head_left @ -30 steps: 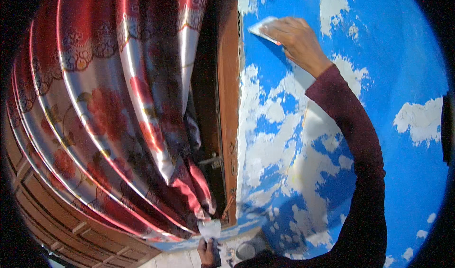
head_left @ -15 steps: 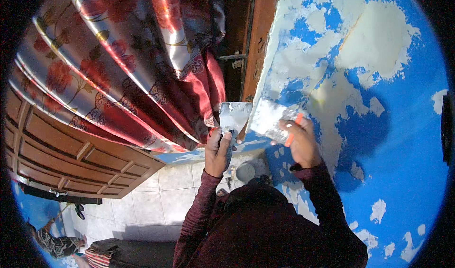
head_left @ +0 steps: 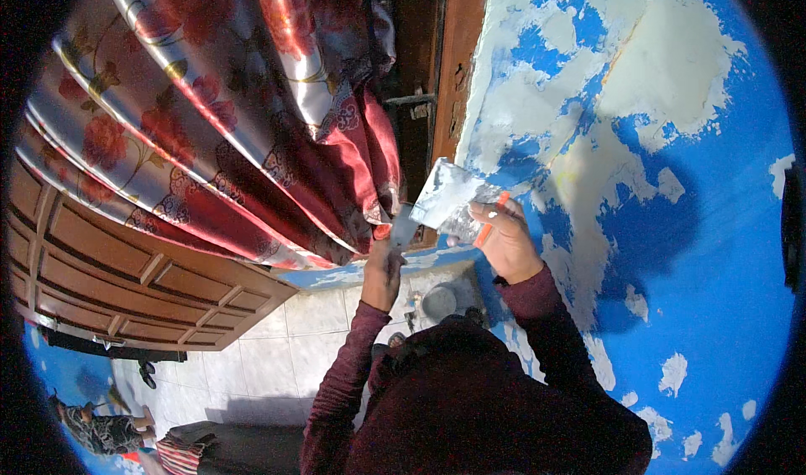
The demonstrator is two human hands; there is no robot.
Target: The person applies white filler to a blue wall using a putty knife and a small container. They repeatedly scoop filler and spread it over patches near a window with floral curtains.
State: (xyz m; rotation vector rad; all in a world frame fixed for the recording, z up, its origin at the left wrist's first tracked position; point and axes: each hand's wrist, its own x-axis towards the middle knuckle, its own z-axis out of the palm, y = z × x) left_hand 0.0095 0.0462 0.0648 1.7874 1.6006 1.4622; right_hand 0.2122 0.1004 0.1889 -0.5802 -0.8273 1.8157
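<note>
My left hand grips a narrow putty knife, its metal blade angled up beside the curtain's gathered hem. My right hand holds a wide scraper smeared with white filler, with an orange strip along its handle edge. The scraper's blade is just above and right of the knife; whether they touch I cannot tell. Both are in front of the red floral satin curtain and the wooden frame, beside a blue wall patched with white filler.
A panelled wooden door is at left, over the pale tiled floor. A round grey bucket sits by the wall's foot. Another person in patterned clothing is at lower left, near dark and striped cloth.
My right hand has come down from high on the wall and moved left toward the putty knife, whose blade now tilts right and looks more edge-on. The view has also shifted downward.
</note>
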